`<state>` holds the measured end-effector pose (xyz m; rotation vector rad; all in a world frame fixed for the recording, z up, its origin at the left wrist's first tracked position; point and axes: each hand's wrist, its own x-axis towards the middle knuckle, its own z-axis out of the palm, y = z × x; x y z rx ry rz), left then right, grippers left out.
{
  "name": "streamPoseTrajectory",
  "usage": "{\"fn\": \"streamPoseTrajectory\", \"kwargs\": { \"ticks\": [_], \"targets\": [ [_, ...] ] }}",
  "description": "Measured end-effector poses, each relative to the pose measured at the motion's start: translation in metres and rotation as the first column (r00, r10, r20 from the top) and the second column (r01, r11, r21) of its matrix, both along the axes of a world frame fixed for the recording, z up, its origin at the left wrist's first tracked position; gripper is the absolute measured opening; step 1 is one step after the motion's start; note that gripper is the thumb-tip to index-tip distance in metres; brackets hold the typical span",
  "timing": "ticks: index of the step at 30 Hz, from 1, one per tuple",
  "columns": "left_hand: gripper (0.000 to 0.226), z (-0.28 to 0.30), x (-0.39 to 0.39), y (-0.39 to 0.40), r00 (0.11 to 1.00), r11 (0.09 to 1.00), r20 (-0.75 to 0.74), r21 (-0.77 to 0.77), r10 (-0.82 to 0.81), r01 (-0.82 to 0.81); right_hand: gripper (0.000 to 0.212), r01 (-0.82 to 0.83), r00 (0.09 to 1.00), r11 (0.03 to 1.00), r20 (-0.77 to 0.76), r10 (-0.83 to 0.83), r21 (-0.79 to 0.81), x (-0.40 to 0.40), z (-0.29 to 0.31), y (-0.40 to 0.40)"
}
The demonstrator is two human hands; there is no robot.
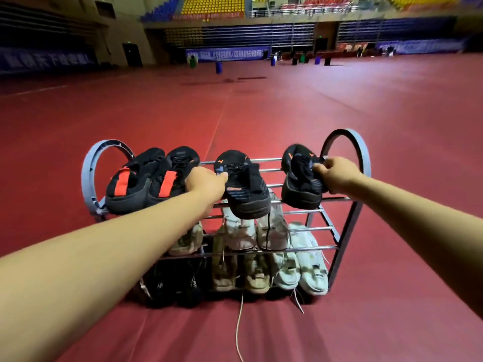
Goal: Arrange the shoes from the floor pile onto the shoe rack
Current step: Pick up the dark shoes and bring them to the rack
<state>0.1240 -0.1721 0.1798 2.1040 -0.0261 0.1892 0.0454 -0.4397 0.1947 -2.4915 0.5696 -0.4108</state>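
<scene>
On the top shelf of the shoe rack point(308, 161), two hands at work, each with a shoe. Left hand point(206, 182) clenched around the tongue and laces of a black shoe with blue and orange marks point(244, 188), grip tight, heel end poking out over the front bar, toe pointing away. Right hand point(337, 175) clenched on the opening of the matching black shoe point(300, 184), grip tight too, near the right end of the shelf, just beside the round grey side loop point(362, 150). Between the two held shoes, a gap with bare silver bars. Far left on the same shelf, a pair of black shoes with red stripes point(146, 182), side by side and touching, heels toward the front, just beside the left wrist. One shelf down, a camouflage shoe point(187, 240) partly hidden by the left arm, then pale pinkish shoes point(251, 232) in the middle, one with a dark lace hanging over it. On the lowest level, black shoes point(173, 282) at the left, tan shoes point(240, 276) in the middle, white shoes point(304, 270) at the right. Long white lace point(238, 327) trailing out across the red floor point(287, 105). Far behind, rows of yellow and blue seats point(213, 5), blurry
</scene>
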Motion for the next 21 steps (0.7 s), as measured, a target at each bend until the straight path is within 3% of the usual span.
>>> {"fn": "streamPoseTrajectory", "kwargs": {
  "ticks": [3, 6, 8, 11, 13, 16, 19, 21],
  "targets": [
    [0.059, -0.002, -0.021, 0.004, 0.994, 0.996, 0.095, 0.084, -0.050, 0.042, 0.042, 0.040, 0.986, 0.989, 0.154, -0.062, 0.146, -0.013, -0.020, -0.002],
    [0.052, 0.000, -0.049, 0.013, 0.974, 0.981, 0.126, 0.061, -0.190, 0.184, 0.046, -0.050, 0.958, 0.969, 0.286, -0.022, 0.240, -0.036, -0.022, 0.013],
    [0.042, 0.001, -0.068, 0.017, 0.945, 0.950, 0.099, 0.044, -0.313, 0.310, 0.067, -0.147, 0.956, 0.974, 0.277, 0.096, 0.171, -0.050, -0.018, 0.029],
    [0.093, 0.002, -0.079, 0.013, 0.917, 0.906, 0.108, 0.236, -0.385, 0.352, 0.089, -0.169, 0.968, 0.980, 0.169, 0.186, -0.109, -0.057, -0.019, 0.043],
    [0.102, 0.002, -0.078, 0.007, 0.921, 0.913, 0.126, 0.237, -0.367, 0.332, 0.067, -0.190, 0.962, 0.965, 0.160, 0.220, -0.182, -0.055, -0.016, 0.046],
    [0.081, 0.002, -0.077, -0.001, 0.918, 0.914, 0.139, 0.224, -0.373, 0.337, 0.026, -0.224, 0.950, 0.951, 0.172, 0.262, -0.212, -0.061, -0.004, 0.043],
    [0.046, 0.003, -0.075, -0.014, 0.915, 0.914, 0.148, 0.219, -0.376, 0.341, 0.018, -0.154, 0.956, 0.957, 0.206, 0.207, -0.248, -0.066, 0.001, 0.024],
    [0.037, 0.002, -0.071, -0.027, 0.909, 0.916, 0.157, 0.183, -0.386, 0.357, 0.019, -0.114, 0.956, 0.963, 0.238, 0.173, -0.243, -0.071, 0.002, 0.015]
  ]
}}
